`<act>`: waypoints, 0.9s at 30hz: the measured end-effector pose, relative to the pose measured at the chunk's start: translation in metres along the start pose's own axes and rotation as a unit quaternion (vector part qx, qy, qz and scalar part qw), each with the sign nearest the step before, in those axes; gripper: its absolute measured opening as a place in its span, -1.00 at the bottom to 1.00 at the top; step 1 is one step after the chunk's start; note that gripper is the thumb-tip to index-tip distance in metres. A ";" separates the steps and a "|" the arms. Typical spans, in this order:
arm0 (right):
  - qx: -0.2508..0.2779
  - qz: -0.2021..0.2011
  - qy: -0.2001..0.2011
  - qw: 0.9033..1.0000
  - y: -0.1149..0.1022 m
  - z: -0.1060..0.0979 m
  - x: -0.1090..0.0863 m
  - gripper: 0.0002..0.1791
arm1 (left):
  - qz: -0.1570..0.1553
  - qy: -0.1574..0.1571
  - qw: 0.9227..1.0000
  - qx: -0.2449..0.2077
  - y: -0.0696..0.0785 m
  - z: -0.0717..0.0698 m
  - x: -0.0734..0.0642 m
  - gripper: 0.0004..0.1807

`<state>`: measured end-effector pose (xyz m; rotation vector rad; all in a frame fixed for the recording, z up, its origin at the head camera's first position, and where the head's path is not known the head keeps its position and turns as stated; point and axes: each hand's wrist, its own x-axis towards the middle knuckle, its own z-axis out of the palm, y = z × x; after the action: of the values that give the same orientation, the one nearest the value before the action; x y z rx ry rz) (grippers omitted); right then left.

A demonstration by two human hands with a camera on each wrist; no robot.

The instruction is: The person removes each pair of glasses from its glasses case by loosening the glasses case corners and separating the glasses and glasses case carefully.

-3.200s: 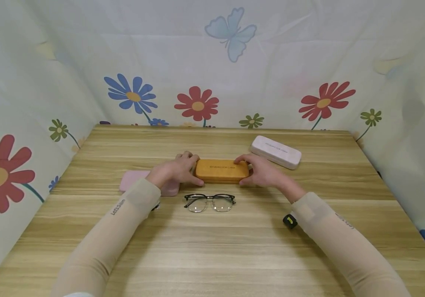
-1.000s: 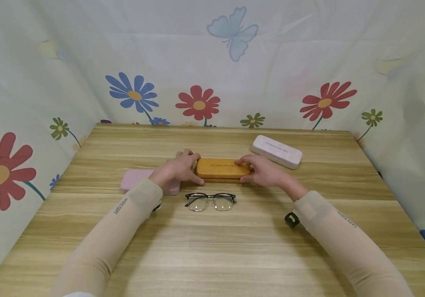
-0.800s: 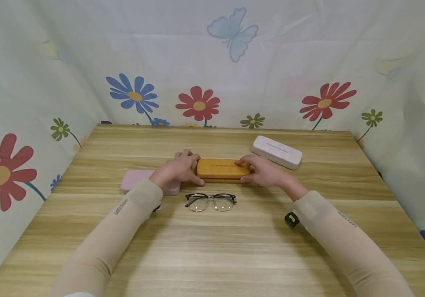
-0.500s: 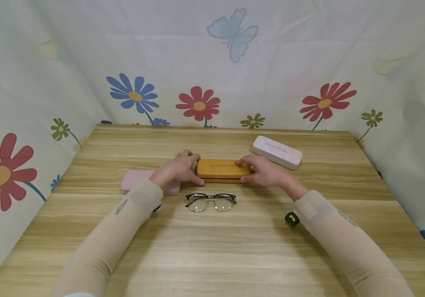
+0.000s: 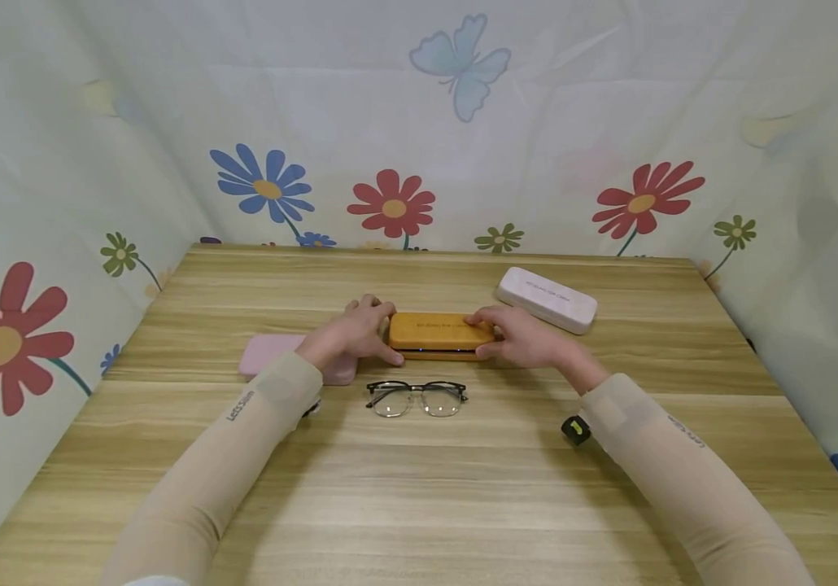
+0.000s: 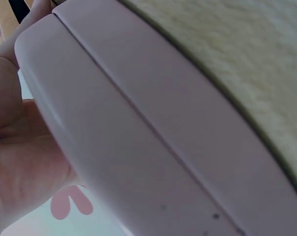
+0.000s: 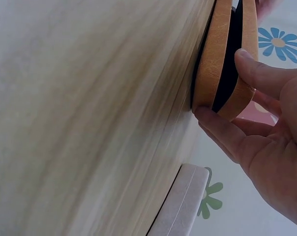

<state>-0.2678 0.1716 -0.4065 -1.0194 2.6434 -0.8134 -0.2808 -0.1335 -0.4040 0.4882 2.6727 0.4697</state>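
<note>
Both hands are on the orange case [image 5: 437,330], which I see in the middle of the surface [image 5: 419,488]. Left hand [image 5: 353,334] is clamped on the left end, thumb low at the front corner, fingers round behind. Right hand [image 5: 525,338] grips the right end; from the right wrist view I get one digit at the lid's edge and another on the lower half. Lid is parted slightly from the base, dark gap along the front. Glasses [image 5: 416,388] lie just in front of the case, black upper rims, clear lenses. Pink case [image 5: 261,354] is left of it, partly hidden under the left forearm; left wrist view shows its seam closed. Can't tell if the arm touches it. White case [image 5: 547,299] sits behind and to the right, angled, closed. Flower-print curtain [image 5: 536,179] behind the surface, beige sleeves [image 5: 192,480] on both arms.
</note>
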 end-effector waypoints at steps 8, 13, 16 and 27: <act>0.006 -0.004 -0.001 1.000 0.000 -0.002 0.000 -0.48 | -0.013 0.007 1.000 -0.018 0.002 -0.001 0.001 0.03; 0.007 -0.010 -0.001 1.000 0.003 -0.002 0.001 -0.48 | -0.018 0.005 1.000 -0.014 0.003 -0.003 0.002 0.03; 0.008 -0.013 -0.004 1.000 0.004 -0.002 0.001 -0.48 | -0.022 0.001 1.000 -0.011 0.003 -0.003 0.002 0.04; 0.026 0.006 -0.006 1.000 0.006 -0.003 0.001 -0.46 | -0.025 0.001 1.000 -0.012 0.001 -0.002 0.002 0.02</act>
<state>-0.2732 0.1765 -0.4073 -0.9919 2.6016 -0.8660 -0.2833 -0.1328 -0.4025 0.4126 2.6705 0.4863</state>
